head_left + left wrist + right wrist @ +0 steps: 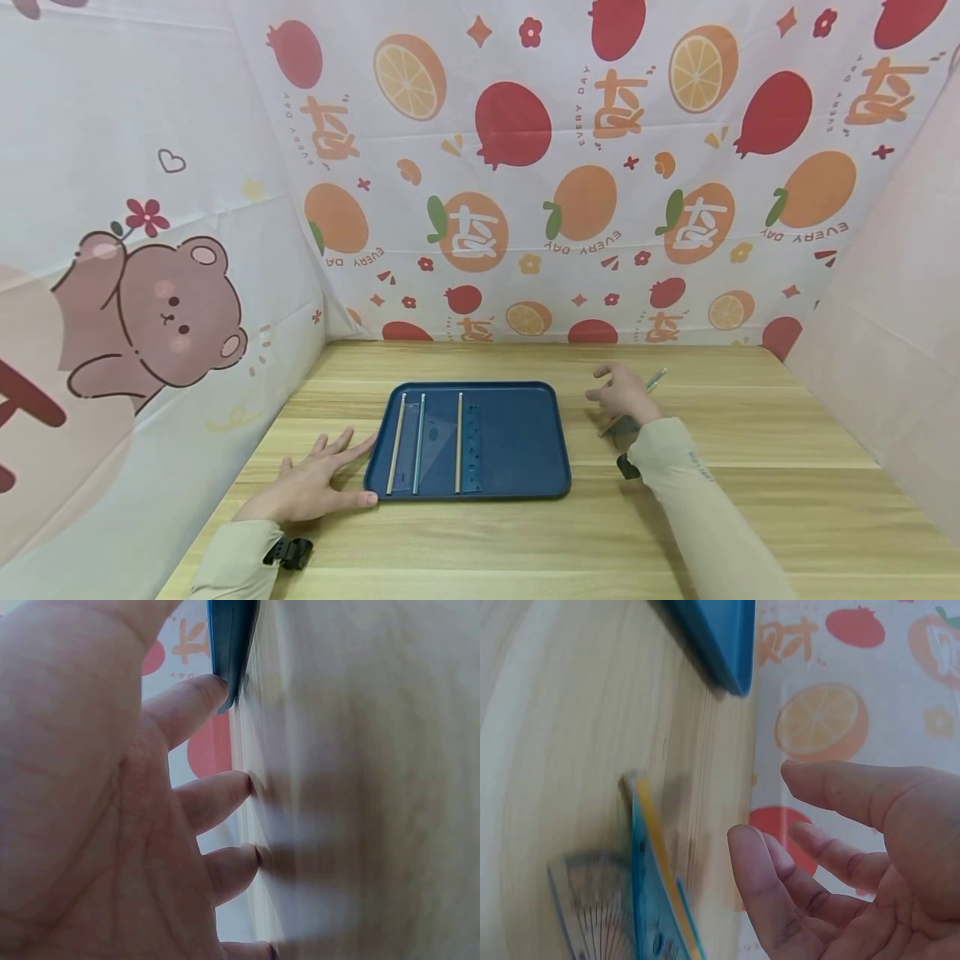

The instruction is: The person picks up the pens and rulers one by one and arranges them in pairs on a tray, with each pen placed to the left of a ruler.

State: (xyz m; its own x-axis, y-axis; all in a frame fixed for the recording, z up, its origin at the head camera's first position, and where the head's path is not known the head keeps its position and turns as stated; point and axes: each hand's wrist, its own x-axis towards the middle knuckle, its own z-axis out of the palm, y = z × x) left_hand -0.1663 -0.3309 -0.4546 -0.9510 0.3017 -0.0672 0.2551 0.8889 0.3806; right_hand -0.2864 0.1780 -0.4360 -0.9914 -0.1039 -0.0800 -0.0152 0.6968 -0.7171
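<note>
A dark blue tray (525, 442) lies on the table. In it lie, from the left, a yellow pencil (396, 450), a clear ruler (406, 450), a blue pencil (418, 442), a clear set square (437, 446), another yellow pencil (460, 442) and a blue stencil ruler (472, 454). My left hand (315, 483) spreads at the tray's left edge, thumb and index finger touching it. To the right of the tray, my right hand (626, 396) hovers with loosely bent fingers, holding nothing. Beneath it lie a yellow pencil (660, 847), a blue ruler (646, 907) and a clear piece with radiating lines (592, 900).
The wooden table (750, 467) reaches back to a fruit-patterned curtain (637, 275). A bear-printed cloth (172, 317) hangs along the left side, and a pale cloth (900, 292) on the right.
</note>
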